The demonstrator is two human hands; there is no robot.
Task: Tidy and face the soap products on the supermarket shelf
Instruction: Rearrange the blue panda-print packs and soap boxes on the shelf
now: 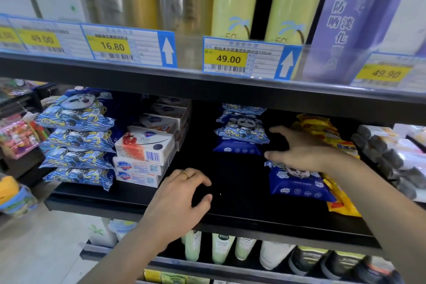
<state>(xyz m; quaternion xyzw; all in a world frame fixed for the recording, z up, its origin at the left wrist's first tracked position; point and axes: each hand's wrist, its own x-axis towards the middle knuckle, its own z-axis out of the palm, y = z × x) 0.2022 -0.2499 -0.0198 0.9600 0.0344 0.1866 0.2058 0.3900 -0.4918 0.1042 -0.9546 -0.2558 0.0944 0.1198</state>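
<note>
White soap boxes stand stacked at the left of the black middle shelf; the top box lies skewed with its barcode end forward. More soap boxes sit behind them. My left hand hovers over the bare shelf just right of the stack, fingers loosely curled, holding nothing. My right hand reaches deep into the shelf with spread fingers, between a rear stack of blue panda wipe packs and a front blue panda pack. It holds nothing.
Blue wave-pattern panda packs pile at the far left. Yellow packs lie at the right, grey-wrapped items beyond. Price tags line the upper shelf rail under tall bottles. Bottles stand on the shelf below.
</note>
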